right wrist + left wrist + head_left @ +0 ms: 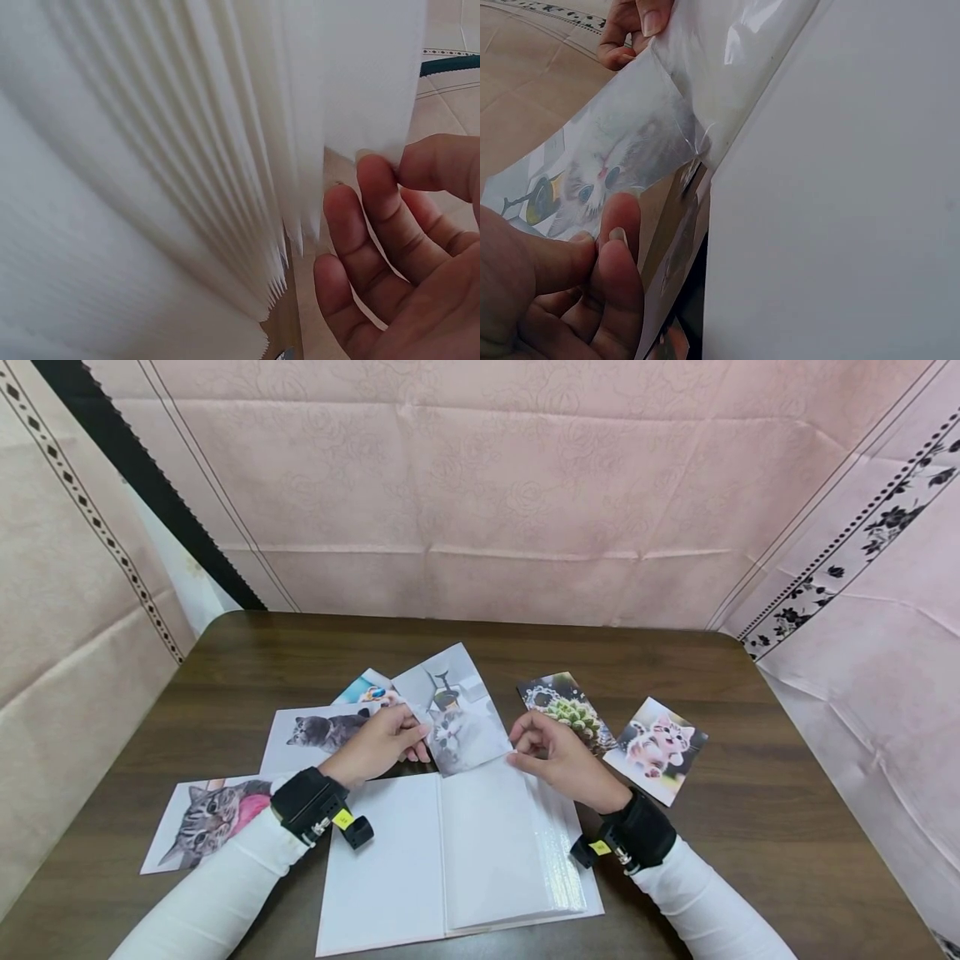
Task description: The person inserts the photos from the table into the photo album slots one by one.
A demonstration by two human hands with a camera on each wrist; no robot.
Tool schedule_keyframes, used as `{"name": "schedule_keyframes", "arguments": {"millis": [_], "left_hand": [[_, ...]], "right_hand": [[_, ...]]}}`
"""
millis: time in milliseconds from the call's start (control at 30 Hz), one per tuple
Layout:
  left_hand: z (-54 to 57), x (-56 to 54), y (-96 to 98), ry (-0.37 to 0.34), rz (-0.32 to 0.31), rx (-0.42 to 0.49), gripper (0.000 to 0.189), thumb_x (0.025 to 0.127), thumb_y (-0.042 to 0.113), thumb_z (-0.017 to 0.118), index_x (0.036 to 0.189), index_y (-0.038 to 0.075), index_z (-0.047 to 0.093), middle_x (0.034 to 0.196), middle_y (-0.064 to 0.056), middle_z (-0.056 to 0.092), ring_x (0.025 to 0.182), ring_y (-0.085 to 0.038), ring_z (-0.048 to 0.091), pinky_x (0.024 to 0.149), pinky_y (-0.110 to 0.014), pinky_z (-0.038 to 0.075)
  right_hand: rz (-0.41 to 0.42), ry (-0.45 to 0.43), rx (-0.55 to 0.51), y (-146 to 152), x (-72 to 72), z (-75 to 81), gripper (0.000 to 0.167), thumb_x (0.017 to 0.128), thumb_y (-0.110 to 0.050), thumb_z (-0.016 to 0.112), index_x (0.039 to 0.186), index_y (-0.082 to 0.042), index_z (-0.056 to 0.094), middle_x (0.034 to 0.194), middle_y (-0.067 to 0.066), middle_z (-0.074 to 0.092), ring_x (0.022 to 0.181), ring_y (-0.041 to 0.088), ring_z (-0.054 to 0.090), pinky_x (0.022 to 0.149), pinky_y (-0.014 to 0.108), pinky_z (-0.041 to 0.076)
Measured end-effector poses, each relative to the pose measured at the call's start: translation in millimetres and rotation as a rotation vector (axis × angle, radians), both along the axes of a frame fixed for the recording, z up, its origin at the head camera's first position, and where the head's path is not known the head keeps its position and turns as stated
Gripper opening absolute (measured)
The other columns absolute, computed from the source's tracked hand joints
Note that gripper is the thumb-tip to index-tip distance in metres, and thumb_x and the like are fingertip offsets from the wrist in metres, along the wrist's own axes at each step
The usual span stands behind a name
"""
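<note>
An open photo album (386, 868) with white pages lies at the table's front, its clear sleeve page (491, 843) on the right side. My left hand (382, 745) pinches the edge of a photo (468, 727) of a pale kitten beside a glass. The photo's lower edge overlaps the sleeve's top opening, as the left wrist view shows at the clear plastic (705, 82). My right hand (551, 752) pinches the sleeve page's top outer corner between thumb and finger. In the right wrist view, several page edges (225, 135) fan out beside those fingers (379, 187).
Left of the album lie a grey cat photo (213, 818), a lying-kitten photo (318, 732) and a colourful photo (367, 687) partly hidden behind. On the right are a succulent photo (573, 714) and a pink-toned kitten photo (660, 747). Beyond the wooden table (600, 647) hangs pink cloth.
</note>
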State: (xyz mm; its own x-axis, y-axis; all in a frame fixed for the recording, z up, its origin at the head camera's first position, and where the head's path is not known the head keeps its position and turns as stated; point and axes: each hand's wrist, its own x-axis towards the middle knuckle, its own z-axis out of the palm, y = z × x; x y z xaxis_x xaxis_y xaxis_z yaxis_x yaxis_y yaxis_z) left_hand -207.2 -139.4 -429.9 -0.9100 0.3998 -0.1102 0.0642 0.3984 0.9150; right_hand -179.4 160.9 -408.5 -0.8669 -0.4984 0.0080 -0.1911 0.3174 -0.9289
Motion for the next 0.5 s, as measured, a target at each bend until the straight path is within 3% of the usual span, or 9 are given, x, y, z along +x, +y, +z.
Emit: {"name": "schedule_keyframes", "arguments": {"millis": [500], "left_hand": [[-1.0,1.7,2.1,0.016,-0.032,0.000,0.017,0.107,0.010,0.049,0.101,-0.002,0.060,0.082,-0.010,0.070,0.076,-0.019,0.063,0.072,-0.026,0.054]], "right_hand": [[-0.002,-0.024,-0.008,-0.2,1.0,-0.7,0.022,0.097,-0.005,0.066,0.115,-0.003,0.054,0.090,0.009,0.064,0.081,0.016,0.060,0.075,0.024,0.046]]}}
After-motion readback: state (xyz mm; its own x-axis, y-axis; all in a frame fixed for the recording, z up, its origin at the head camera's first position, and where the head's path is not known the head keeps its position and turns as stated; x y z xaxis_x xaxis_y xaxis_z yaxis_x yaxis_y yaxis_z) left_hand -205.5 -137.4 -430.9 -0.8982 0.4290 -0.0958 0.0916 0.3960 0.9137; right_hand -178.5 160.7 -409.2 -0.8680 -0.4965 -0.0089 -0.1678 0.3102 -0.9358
